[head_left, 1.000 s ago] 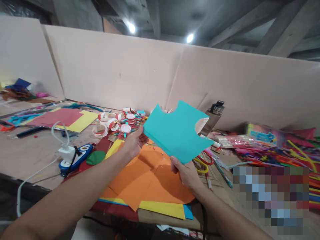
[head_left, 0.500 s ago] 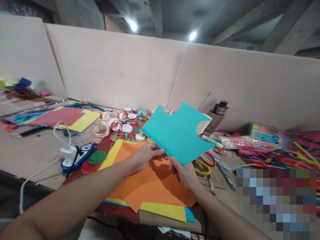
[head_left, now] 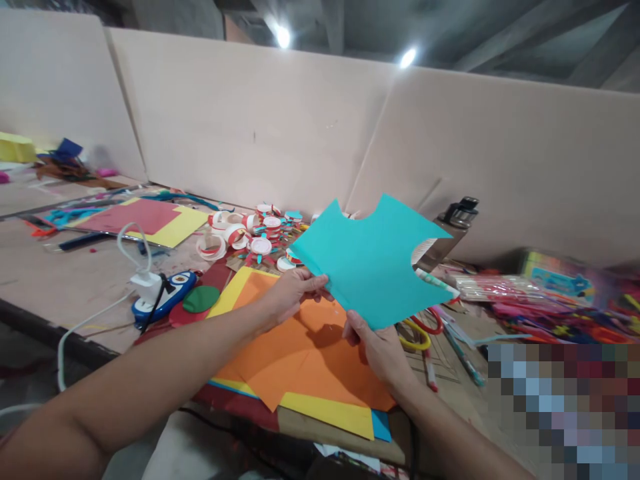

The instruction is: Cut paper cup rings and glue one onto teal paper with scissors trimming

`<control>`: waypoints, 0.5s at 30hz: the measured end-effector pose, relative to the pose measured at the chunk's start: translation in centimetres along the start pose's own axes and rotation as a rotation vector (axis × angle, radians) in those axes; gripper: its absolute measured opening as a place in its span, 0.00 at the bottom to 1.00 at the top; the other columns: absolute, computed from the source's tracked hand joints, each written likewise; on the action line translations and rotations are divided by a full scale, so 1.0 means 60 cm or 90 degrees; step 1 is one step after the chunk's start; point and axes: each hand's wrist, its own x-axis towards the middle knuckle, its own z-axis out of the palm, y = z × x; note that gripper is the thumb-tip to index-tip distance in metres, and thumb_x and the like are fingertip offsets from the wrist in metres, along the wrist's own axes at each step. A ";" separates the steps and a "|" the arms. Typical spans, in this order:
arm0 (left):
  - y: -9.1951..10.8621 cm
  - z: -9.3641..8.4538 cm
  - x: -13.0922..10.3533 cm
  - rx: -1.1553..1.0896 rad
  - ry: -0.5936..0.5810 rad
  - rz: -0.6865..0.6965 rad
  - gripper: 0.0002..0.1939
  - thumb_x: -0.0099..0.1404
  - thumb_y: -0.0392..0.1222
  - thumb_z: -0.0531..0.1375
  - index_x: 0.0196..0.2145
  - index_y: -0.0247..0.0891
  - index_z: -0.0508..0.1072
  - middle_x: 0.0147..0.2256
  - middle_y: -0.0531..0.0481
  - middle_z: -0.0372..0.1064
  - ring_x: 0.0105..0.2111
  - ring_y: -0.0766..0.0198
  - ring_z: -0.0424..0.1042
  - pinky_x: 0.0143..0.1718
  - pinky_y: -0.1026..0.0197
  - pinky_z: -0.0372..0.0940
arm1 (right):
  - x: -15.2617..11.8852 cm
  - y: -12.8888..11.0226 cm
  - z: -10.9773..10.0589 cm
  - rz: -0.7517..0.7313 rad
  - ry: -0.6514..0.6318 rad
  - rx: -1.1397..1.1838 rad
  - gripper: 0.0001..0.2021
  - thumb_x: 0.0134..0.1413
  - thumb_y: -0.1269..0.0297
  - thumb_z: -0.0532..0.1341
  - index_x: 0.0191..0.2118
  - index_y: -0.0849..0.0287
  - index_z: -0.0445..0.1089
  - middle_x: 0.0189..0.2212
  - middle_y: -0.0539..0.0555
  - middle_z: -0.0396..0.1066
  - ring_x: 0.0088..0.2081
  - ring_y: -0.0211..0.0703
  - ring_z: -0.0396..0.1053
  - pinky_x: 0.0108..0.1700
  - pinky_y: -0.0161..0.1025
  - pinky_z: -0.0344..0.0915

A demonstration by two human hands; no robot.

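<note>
A turquoise paper sheet (head_left: 370,263) with curved cut-outs in its far and right edges is held up, tilted, above the table. My left hand (head_left: 295,292) pinches its lower left edge between thumb and fingers. At its near edge my right hand (head_left: 375,343) grips it, thumb on top and fingers partly hidden beneath. Below both hands lie orange sheets (head_left: 300,360), over yellow sheets (head_left: 340,415) and a blue one (head_left: 381,425). Yellow-handled scissors (head_left: 417,337) are partly covered by the turquoise sheet.
Paper rings and small drum-like pieces (head_left: 261,246) lie behind the sheets. A white charger (head_left: 149,288) sits on a blue power strip (head_left: 170,297) at left, beside a green disc (head_left: 201,299). A bottle (head_left: 450,233) and craft sticks (head_left: 493,287) are at right.
The view has shifted, so the table items appear moved. Both hands still hold the turquoise sheet, which sits slightly further right, and my hands are a little further apart along its edge.
</note>
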 end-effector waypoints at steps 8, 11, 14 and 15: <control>0.012 -0.010 0.006 -0.014 0.010 0.016 0.24 0.48 0.56 0.71 0.23 0.30 0.72 0.22 0.45 0.73 0.22 0.68 0.70 0.26 0.64 0.57 | -0.003 -0.010 0.000 0.008 -0.003 -0.018 0.27 0.57 0.41 0.55 0.17 0.57 0.64 0.14 0.49 0.59 0.19 0.36 0.59 0.25 0.35 0.58; 0.018 -0.022 0.017 -0.048 0.096 0.062 0.21 0.47 0.51 0.73 0.22 0.33 0.70 0.20 0.50 0.71 0.20 0.70 0.68 0.24 0.66 0.57 | -0.002 -0.013 0.001 0.008 0.004 -0.009 0.26 0.57 0.42 0.56 0.17 0.57 0.63 0.15 0.49 0.60 0.19 0.36 0.60 0.25 0.34 0.59; 0.027 -0.036 0.028 -0.091 0.127 0.074 0.19 0.47 0.46 0.74 0.22 0.33 0.68 0.20 0.53 0.69 0.21 0.71 0.69 0.25 0.67 0.60 | -0.002 -0.014 0.003 -0.002 0.006 0.005 0.25 0.57 0.44 0.57 0.17 0.57 0.64 0.16 0.50 0.62 0.20 0.36 0.61 0.26 0.34 0.60; 0.031 -0.041 0.031 -0.108 0.128 0.072 0.18 0.50 0.46 0.73 0.23 0.33 0.69 0.21 0.53 0.69 0.21 0.71 0.68 0.25 0.67 0.60 | -0.003 -0.014 0.003 -0.004 0.006 0.009 0.25 0.57 0.44 0.57 0.17 0.58 0.64 0.16 0.50 0.63 0.21 0.36 0.61 0.26 0.35 0.60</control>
